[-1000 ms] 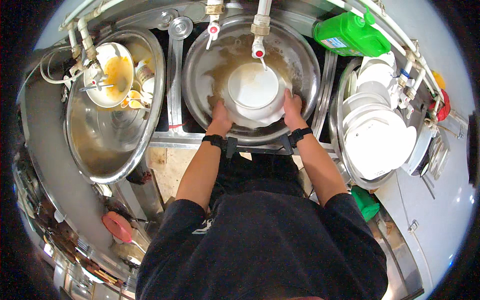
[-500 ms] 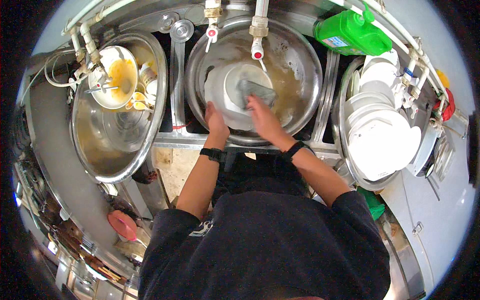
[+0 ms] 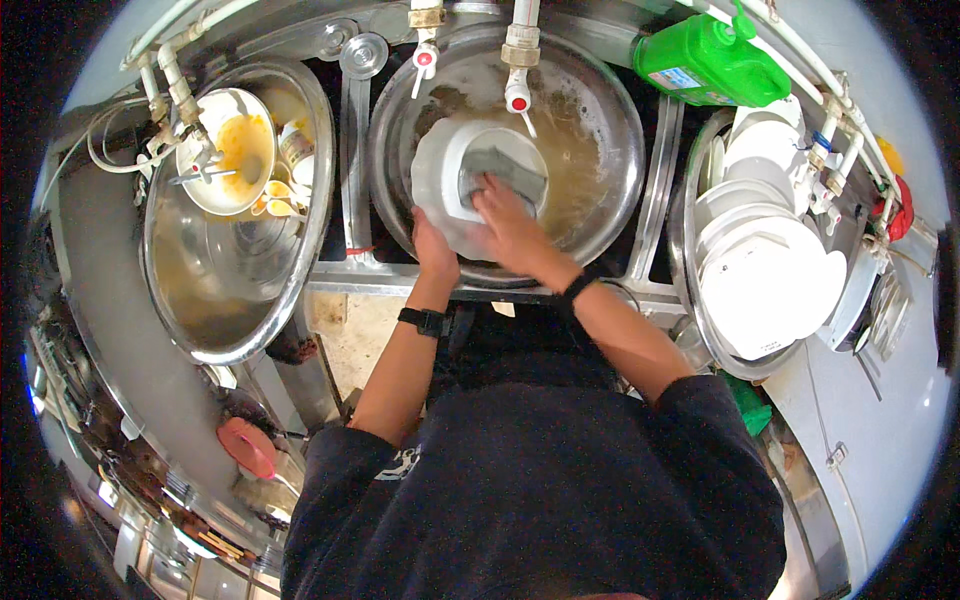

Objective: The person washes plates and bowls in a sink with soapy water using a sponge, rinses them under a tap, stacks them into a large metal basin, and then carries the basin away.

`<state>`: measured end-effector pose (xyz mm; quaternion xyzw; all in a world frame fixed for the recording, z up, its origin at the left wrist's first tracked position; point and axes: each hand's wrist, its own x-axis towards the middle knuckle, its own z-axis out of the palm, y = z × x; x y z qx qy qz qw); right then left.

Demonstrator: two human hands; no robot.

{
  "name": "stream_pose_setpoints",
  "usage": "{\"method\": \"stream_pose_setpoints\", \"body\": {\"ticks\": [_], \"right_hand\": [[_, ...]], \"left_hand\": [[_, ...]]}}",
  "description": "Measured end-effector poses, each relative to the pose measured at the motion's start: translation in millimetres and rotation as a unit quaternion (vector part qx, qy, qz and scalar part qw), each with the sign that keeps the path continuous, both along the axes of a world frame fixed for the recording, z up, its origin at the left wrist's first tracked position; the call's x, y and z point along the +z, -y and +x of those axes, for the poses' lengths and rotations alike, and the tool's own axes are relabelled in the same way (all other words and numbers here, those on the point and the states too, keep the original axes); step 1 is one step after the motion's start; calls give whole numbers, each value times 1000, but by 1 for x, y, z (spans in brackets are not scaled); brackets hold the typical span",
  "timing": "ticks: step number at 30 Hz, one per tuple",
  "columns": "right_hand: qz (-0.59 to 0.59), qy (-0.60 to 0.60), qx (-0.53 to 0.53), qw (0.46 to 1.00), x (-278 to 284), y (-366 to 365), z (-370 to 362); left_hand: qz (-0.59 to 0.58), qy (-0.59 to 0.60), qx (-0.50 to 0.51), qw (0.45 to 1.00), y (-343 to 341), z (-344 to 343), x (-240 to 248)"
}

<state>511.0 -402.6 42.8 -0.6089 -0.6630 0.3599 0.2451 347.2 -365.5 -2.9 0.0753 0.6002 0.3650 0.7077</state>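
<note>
A white wide-rimmed dish point(image 3: 432, 168) is tilted over the murky water of the middle metal basin point(image 3: 636, 175). My left hand point(image 3: 434, 245) grips its near left rim, with the thumb side showing and the other fingers hidden beneath. Inside the dish, a grey cloth point(image 3: 512, 176) lies under the fingers of my right hand point(image 3: 512, 232), which presses it against the dish's well. Part of the right hand is smeared by motion.
The left basin point(image 3: 322, 140) holds a stained white bowl point(image 3: 218, 130) and several spoons point(image 3: 280, 200). Stacked white plates point(image 3: 770, 285) fill the right basin. A green jug point(image 3: 705, 65) stands at the back right; tap valves point(image 3: 517, 104) hang over the middle basin.
My right hand and the cloth have shifted slightly to the left and nearer across the dish. The left hand keeps its hold on the rim.
</note>
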Motion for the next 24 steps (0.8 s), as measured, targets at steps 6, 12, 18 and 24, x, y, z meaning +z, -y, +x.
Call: {"method": "stream_pose_setpoints", "body": {"ticks": [6, 12, 18, 24], "right_hand": [[78, -42, -190, 978, -31, -16, 34], [119, -46, -179, 976, 44, 10, 10], [145, 155, -4, 977, 48, -30, 36], [142, 81, -6, 987, 50, -7, 32]], "left_hand": [[-3, 59, -23, 998, -10, 26, 47], [31, 21, -115, 993, -11, 42, 62], [299, -234, -249, 891, -14, 58, 73], [310, -296, -229, 874, -20, 59, 64]]}}
